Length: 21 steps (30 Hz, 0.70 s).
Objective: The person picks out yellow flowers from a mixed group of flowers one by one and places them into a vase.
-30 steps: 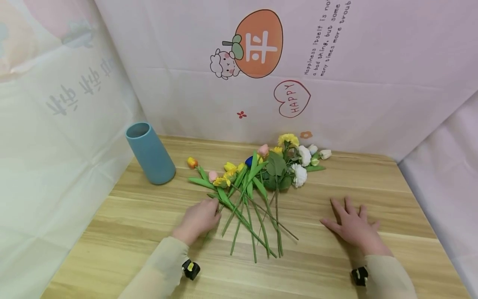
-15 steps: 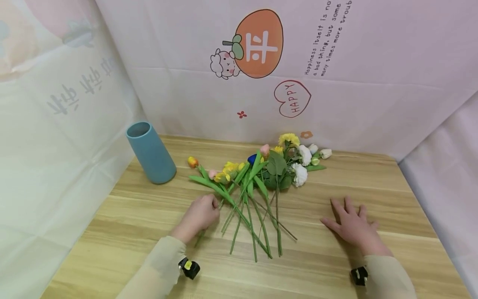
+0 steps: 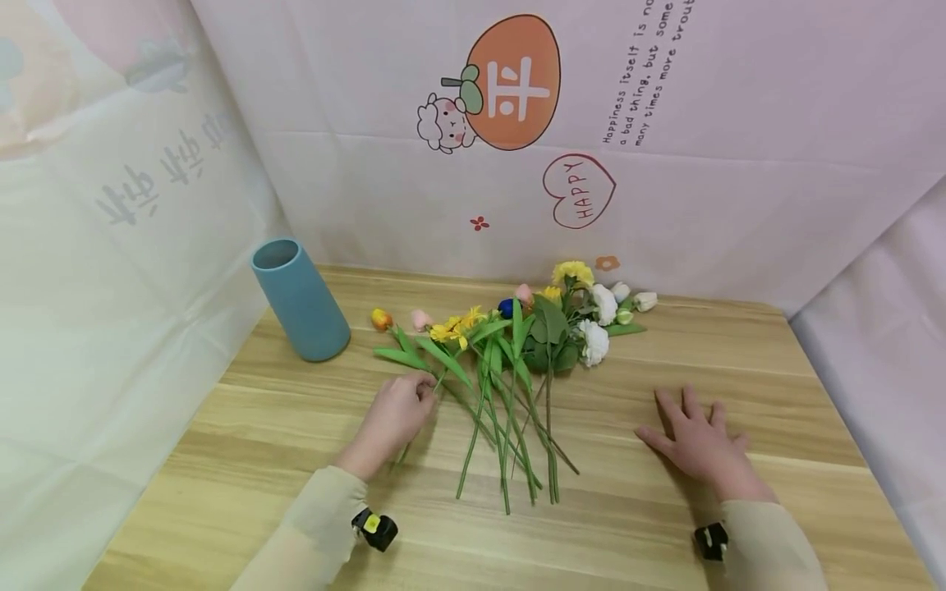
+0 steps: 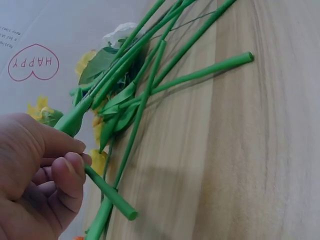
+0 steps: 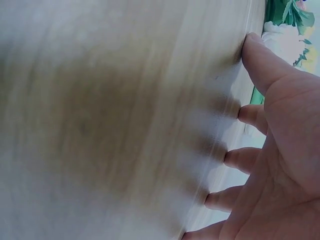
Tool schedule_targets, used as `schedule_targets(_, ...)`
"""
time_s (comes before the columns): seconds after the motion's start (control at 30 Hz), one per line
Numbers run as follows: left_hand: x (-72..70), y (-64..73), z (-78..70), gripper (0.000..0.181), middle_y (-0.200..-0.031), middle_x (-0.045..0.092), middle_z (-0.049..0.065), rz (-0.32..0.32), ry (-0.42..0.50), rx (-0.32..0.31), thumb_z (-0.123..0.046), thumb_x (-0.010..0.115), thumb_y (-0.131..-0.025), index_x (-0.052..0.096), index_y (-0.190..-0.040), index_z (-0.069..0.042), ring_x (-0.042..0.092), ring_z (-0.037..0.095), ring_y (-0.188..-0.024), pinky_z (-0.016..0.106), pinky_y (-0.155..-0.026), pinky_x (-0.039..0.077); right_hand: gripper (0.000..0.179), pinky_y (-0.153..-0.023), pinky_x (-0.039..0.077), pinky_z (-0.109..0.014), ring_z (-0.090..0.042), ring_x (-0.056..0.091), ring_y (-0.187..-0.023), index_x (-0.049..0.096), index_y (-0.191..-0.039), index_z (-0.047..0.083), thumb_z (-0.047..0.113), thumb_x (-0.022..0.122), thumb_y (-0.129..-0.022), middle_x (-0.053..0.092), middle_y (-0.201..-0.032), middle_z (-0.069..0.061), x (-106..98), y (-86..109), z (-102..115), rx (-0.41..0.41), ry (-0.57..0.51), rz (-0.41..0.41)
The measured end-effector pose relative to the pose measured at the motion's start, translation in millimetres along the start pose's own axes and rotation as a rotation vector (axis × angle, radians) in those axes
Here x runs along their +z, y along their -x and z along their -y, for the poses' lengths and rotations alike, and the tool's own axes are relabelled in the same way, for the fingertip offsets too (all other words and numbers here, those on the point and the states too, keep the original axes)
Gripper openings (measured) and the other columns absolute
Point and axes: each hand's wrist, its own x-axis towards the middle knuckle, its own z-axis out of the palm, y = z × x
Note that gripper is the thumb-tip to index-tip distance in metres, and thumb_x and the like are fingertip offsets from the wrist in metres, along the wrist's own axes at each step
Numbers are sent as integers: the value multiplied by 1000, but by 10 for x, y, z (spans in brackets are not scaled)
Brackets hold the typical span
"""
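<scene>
My left hand (image 3: 397, 413) pinches a green flower stem (image 4: 110, 192) between thumb and fingers, at the left side of a loose pile of artificial flowers. The stem's cut end sticks out below the fingers in the left wrist view; which bloom it bears I cannot tell. Close by lie an orange-yellow tulip (image 3: 381, 319), a pink tulip (image 3: 420, 319) and yellow flowers (image 3: 456, 329). White flowers (image 3: 594, 343) and a blue bloom (image 3: 506, 308) lie farther right among crossed stems. My right hand (image 3: 698, 443) rests on the table with fingers spread, fingertips touching the wood, holding nothing.
A tall blue vase (image 3: 303, 304) stands upright at the table's back left. Printed white cloth (image 3: 355, 189) rises behind and at both sides of the wooden table (image 3: 591, 542).
My left hand has shifted slightly up with the stem. Flowers and stems on the left of the pile have moved; the pink tulip now lies farther back. The right hand stays put.
</scene>
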Motion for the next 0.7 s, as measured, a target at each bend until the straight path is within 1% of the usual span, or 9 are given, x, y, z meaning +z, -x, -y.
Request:
schedule_targets(0.07,-13,0,-19,24,-87,70,7,-29,-7,20,-5,62,-95,73,-116,1,51,9,-54,26,-51,45,100,-84,3,-97,-76,-3,-136,17,-163,8,76,45,-95,2,-161,-39,-1,-3,2,-1,0,2)
schedule_targets(0.13,-30,0,-36,24,-92,72,9,-61,-21,45,-4,64,-94,73,-116,1,55,10,-59,27,-54,49,99,-85,3,-97,-76,-3,-136,17,-163,8,75,45,-95,2,-161,-39,-4,-6,6,-2,0,4)
schedule_targets(0.23,-59,2,-60,23,-99,74,11,-101,-35,68,-4,68,-93,74,-115,0,64,16,-72,31,-63,55,99,-84,3,-97,-76,-3,-136,18,-162,7,75,46,-95,3,-161,-39,-12,-5,16,-4,-6,6)
schedule_targets(0.3,-77,1,-71,22,-100,74,12,-119,-41,81,-4,70,-93,74,-115,0,67,20,-81,34,-68,57,99,-84,2,-97,-76,-4,-136,18,-162,7,75,46,-95,3,-161,-39,-18,-5,21,-3,-12,9)
schedule_targets(0.33,-86,1,-74,23,-100,74,12,-124,-42,85,-3,71,-93,74,-115,1,68,21,-82,34,-68,57,100,-84,2,-97,-76,-4,-136,18,-162,7,75,46,-95,3,-161,-40,-20,-5,22,-2,-14,12)
schedule_targets(0.4,-105,2,-82,23,-98,73,11,-136,-46,88,-4,72,-93,74,-115,1,68,22,-82,35,-67,57,100,-84,1,-97,-76,-4,-136,18,-162,7,75,46,-95,2,-161,-39,-23,-8,22,1,-17,16)
schedule_targets(0.6,-138,7,-106,22,-92,72,8,-169,-50,120,-5,73,-93,74,-114,0,64,18,-77,32,-64,54,101,-85,1,-97,-75,-6,-136,16,-163,8,76,45,-94,1,-161,-39,-30,-16,2,11,-24,30)
schedule_targets(0.7,-136,7,-119,21,-93,72,8,-174,-41,137,-5,74,-93,74,-114,-1,63,17,-76,32,-63,53,99,-84,3,-97,-75,-3,-137,17,-163,9,75,45,-95,3,-162,-38,-37,-15,19,2,-16,13)
